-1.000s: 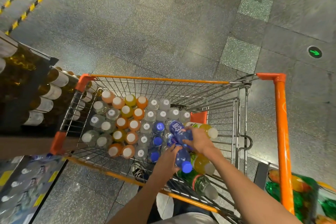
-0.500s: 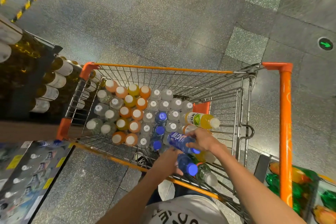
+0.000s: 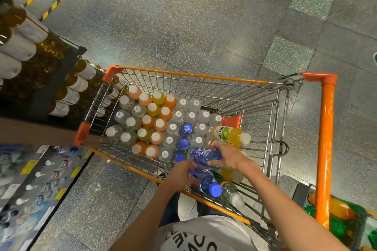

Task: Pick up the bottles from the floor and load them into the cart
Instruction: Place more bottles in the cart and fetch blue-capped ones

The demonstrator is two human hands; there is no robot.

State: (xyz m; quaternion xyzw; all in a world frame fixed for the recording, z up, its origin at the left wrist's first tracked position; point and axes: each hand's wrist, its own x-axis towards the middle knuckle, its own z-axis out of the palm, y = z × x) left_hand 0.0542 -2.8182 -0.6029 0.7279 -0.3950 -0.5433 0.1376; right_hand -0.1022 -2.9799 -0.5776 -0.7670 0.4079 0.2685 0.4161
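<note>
**Op A:** Fingers (image 3: 212, 162) of my right hand (image 3: 230, 158) are curled round a blue plastic bottle with a white-lettered label (image 3: 206, 156), held on its side just above the standing rows. My left hand (image 3: 181, 175) grips a second blue-capped plastic bottle (image 3: 208, 182), tilted with its cap toward me, low at the near end of the orange-framed wire cart (image 3: 191, 74).

**Op B:** Risks?

**Op A:** My guess: setting the sideways bottle down could topple neighbours, since the upright ones stand packed and touching. Loose bottles lying at the near end (a yellow juice bottle (image 3: 231, 134) rests across the caps) could roll under my hands. A thin bottle might also wedge in the wire gaps.

**Op B:** Count?

**Op A:** Upright, as best I can tell: about ten orange and peach drinks with white caps (image 3: 156, 137), three yellow ones (image 3: 157, 98), three blue-capped ones in a column (image 3: 185, 128), roughly seven clear ones at the left (image 3: 130, 122), around thirteen clear ones mid-cart (image 3: 191, 115). Two blue in hand. Lying down: several, partly hidden; exact number unclear. No bottles visible on the grey speckled floor (image 3: 183, 26).
</note>
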